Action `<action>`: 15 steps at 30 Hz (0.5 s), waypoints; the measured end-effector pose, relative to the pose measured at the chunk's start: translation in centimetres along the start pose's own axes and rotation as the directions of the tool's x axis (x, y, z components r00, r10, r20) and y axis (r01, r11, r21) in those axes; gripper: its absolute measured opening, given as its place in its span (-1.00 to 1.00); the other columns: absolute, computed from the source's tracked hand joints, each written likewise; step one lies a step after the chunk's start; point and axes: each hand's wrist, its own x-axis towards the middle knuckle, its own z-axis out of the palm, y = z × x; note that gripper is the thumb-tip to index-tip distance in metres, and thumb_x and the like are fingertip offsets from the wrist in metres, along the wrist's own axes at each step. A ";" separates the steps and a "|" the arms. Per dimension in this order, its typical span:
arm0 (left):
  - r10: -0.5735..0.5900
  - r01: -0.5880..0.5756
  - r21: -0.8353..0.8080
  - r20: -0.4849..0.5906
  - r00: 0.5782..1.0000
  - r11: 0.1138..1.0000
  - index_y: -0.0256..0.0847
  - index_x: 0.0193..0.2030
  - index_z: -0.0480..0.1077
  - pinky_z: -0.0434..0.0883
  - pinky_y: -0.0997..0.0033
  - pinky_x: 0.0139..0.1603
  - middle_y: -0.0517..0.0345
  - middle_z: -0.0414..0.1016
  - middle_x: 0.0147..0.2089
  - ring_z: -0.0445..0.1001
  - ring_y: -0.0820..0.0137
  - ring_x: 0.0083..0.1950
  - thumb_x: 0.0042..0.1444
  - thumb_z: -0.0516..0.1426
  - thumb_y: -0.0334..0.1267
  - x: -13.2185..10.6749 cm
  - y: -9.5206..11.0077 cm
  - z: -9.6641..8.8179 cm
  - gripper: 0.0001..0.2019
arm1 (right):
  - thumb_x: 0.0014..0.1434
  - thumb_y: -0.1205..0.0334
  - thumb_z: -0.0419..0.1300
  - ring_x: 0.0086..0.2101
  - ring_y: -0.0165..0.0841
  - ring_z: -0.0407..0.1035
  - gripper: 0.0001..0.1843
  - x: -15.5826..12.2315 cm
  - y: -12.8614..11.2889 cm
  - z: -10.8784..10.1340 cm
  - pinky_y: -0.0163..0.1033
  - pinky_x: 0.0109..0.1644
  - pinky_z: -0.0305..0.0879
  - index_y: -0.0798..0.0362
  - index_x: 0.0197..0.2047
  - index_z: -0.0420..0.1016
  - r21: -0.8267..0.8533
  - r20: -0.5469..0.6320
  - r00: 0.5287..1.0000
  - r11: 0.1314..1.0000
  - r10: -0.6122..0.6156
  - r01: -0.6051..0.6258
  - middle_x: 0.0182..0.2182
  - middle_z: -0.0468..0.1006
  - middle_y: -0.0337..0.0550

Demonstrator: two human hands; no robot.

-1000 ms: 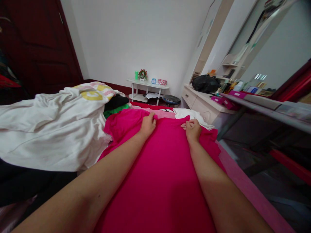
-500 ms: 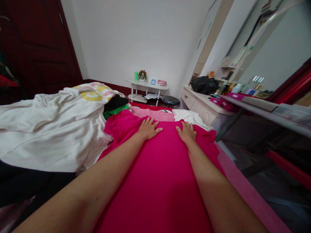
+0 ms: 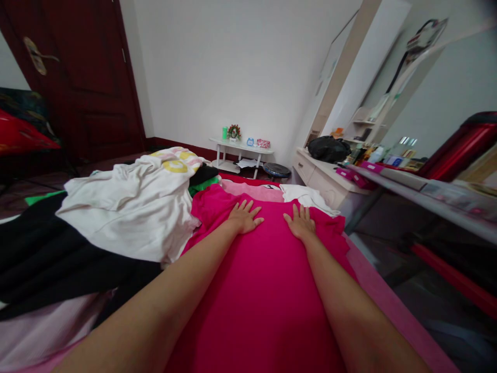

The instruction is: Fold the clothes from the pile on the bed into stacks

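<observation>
A bed under a pink cover (image 3: 382,295) carries the clothes: a magenta garment (image 3: 267,290) spread mostly flat, a crumpled white cloth (image 3: 310,197) at the far right, and, on the left, a loose heap (image 3: 132,207) of white, black, green and pale pink pieces.

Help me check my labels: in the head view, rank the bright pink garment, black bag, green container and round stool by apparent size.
1. Bright pink garment
2. Black bag
3. Round stool
4. Green container
</observation>
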 end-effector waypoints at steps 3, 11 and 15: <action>-0.003 0.003 0.003 0.005 1.000 1.000 -0.03 0.38 -0.01 -0.14 -0.06 0.35 0.03 -0.16 0.45 -0.22 0.07 0.44 0.22 -0.23 0.22 -1.5 0.1 -0.2 -0.33 | 0.26 -0.21 -0.27 0.34 -0.13 -0.43 -0.22 -1.2 0.3 -0.3 0.14 0.30 -0.20 0.04 0.41 -0.22 -0.009 0.020 1.000 1.000 -0.005 0.005 0.39 -0.25 -0.03; 0.010 -0.010 0.016 0.016 1.000 1.000 -0.14 0.38 -0.01 -0.10 -0.02 0.35 -0.06 -0.14 0.44 -0.17 0.08 0.43 0.25 -0.23 0.17 -6.7 1.0 -1.2 -0.33 | 0.26 -0.20 -0.30 0.33 -0.06 -0.27 -0.27 -5.4 1.1 -1.1 0.21 0.29 -0.24 -0.05 0.39 -0.12 -0.042 0.069 0.996 0.998 0.050 -0.047 0.38 -0.17 -0.05; 0.033 -0.033 0.020 0.009 0.999 0.999 -0.12 0.38 0.01 -0.11 0.01 0.36 -0.04 -0.13 0.44 -0.17 0.09 0.43 0.25 -0.23 0.18 -10.0 1.0 -1.7 -0.34 | 0.28 -0.18 -0.31 0.33 -0.10 -0.27 -0.30 -7.3 1.0 -2.0 0.17 0.29 -0.22 -0.07 0.39 -0.14 -0.083 0.088 0.993 0.994 0.083 -0.076 0.38 -0.15 -0.08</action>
